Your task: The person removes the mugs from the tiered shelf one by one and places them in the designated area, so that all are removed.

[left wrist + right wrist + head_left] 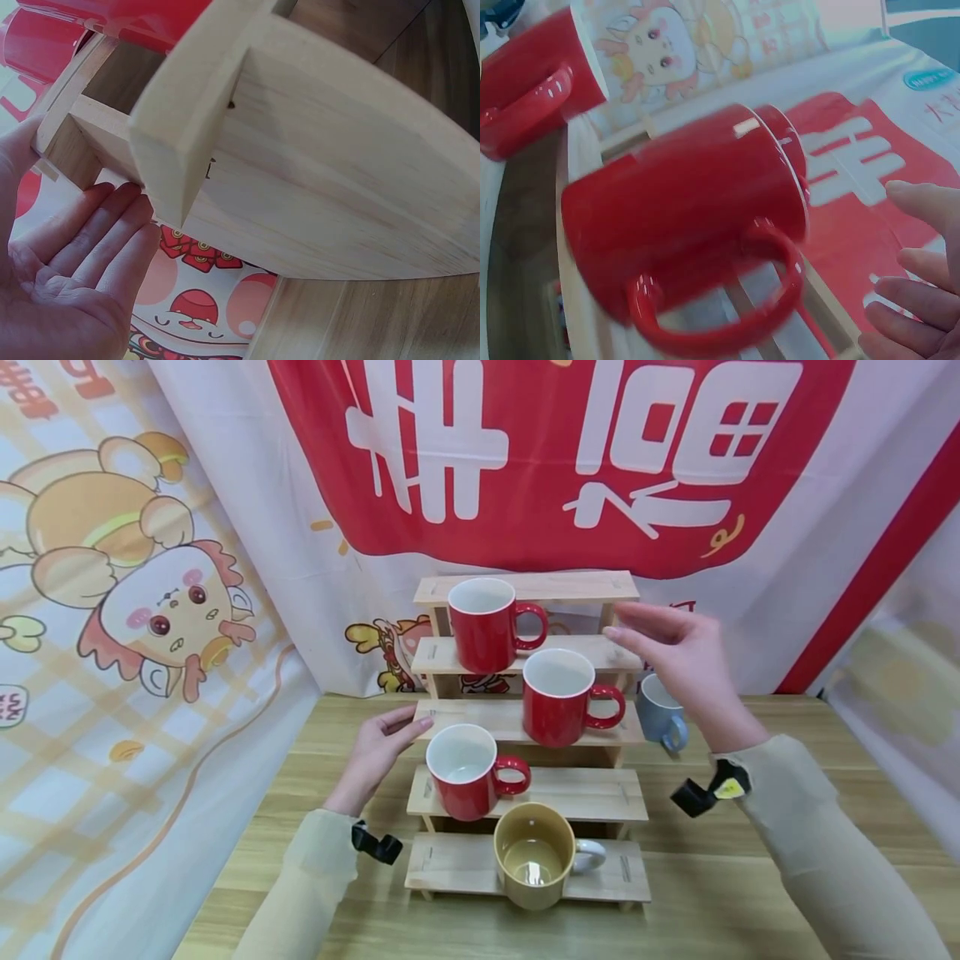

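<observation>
My left hand [377, 755] grips the left end of a middle step of the stepped wooden shelf [592, 795]. In the left wrist view the thumb lies against the board's edge, with fingers [112, 251] beneath it. My right hand [678, 647] hovers beside the upper right of the shelf, fingers extended and holding nothing. Three red mugs, white inside, stand on separate steps: an upper mug [483, 631], a middle mug [557, 703] and a lower mug [465, 777]. A yellow mug [532, 860] with a white handle sits on the lowest step. All handles point right.
A light blue mug [662, 714] stands on the wooden table [720, 860], right of the shelf and below my right forearm. The top step [570, 587] backs onto a printed cloth [540, 539]. Another patterned cloth [247, 718] hangs on the left.
</observation>
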`<state>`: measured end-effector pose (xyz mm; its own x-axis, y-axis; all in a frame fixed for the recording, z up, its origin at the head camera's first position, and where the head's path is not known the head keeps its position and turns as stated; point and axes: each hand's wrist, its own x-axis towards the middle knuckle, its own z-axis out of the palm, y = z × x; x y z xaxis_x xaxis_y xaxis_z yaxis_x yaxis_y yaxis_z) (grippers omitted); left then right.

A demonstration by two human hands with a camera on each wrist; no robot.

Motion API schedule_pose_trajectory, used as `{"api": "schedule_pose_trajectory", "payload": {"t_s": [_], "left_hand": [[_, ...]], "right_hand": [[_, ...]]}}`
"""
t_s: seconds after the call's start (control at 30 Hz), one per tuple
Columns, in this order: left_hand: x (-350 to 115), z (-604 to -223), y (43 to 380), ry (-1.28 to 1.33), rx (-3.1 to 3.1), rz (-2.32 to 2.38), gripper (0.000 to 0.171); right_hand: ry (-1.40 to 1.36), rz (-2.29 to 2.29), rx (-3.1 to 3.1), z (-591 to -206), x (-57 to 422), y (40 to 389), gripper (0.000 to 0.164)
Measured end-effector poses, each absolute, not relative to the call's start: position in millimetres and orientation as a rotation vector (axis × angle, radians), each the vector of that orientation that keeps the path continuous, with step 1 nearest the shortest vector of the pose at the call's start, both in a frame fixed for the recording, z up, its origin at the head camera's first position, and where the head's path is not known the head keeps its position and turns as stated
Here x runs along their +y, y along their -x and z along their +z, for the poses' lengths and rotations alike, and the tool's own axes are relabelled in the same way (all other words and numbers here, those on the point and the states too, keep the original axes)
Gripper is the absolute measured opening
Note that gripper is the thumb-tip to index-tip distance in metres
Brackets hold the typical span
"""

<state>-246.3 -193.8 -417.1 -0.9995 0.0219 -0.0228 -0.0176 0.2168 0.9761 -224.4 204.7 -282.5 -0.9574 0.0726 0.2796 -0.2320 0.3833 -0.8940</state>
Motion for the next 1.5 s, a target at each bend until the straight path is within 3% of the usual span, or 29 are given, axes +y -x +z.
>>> {"api": "schedule_pose_trajectory", "payload": {"t_s": [0.53, 0.7, 1.0, 1.5], "left_hand": [[-192.8, -418.5, 248.8, -0.014, 2.377, 1.989, 0.064], [-192.8, -419.0, 249.4, -0.022, 2.332, 2.025, 0.064], [-193.4, -418.4, 247.9, -0.02, 2.292, 2.047, 0.061], [-192.9, -418.3, 247.1, -0.006, 2.264, 2.078, 0.059]], "right_hand": [[-0.327, 1.662, -2.505, -268.8, 153.4, 263.2, 0.066], [-0.332, 1.738, -2.515, -265.0, 143.9, 269.5, 0.06], [-0.338, 1.823, -2.55, -263.8, 133.6, 279.6, 0.047], [-0.324, 1.887, -2.562, -273.6, 125.9, 289.2, 0.05]]}}
